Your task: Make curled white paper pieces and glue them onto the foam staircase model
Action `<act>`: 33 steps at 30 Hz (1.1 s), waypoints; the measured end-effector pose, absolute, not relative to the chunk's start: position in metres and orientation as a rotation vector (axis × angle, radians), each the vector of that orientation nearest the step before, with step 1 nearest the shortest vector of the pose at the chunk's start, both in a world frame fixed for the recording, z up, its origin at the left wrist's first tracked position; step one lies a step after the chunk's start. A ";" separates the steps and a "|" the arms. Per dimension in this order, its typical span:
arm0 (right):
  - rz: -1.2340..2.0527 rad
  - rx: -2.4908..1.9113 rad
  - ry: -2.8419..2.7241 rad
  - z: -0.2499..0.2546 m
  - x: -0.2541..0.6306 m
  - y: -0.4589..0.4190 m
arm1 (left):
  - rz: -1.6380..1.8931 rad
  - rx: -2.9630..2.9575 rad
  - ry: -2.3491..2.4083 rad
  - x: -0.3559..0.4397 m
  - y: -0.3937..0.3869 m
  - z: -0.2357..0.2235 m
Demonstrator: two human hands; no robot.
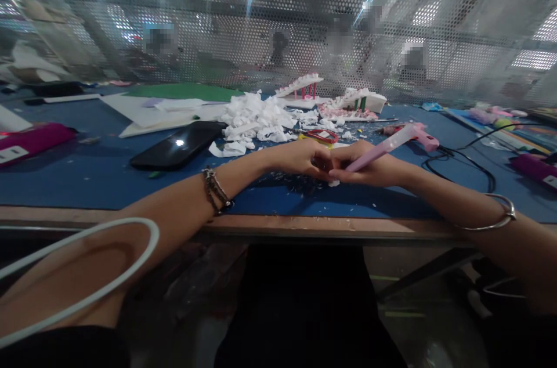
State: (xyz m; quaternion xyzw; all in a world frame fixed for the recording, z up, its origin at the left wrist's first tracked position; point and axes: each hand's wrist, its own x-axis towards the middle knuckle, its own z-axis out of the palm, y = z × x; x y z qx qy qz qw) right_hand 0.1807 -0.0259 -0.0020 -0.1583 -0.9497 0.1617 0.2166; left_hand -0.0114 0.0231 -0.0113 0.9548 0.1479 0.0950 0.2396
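My right hand is closed around a slim pink pen-shaped tool, whose pale upper end slants up to the right. Its working tip is hidden among the fingers. My left hand meets it with the fingers curled in a pinch, and what they hold cannot be made out. A small white scrap shows just below the touching fingertips. Both hands are just above the blue tabletop, near its front edge. Behind them lies a heap of torn white paper scraps.
A black phone lies left of the scraps. At the back stand two small white models on coloured posts. A pink glue gun with a black cord is on the right. White sheets and a green sheet lie back left.
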 end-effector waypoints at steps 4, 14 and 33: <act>0.429 -0.441 -2.618 -0.002 0.181 -0.025 | 0.270 2.650 0.444 -0.012 0.023 -0.011; 0.407 -0.461 -2.657 0.001 0.180 -0.029 | 0.263 2.639 0.428 -0.012 0.022 -0.010; 0.447 -0.449 -2.597 -0.003 0.180 -0.025 | 0.317 2.690 0.440 -0.010 0.018 -0.009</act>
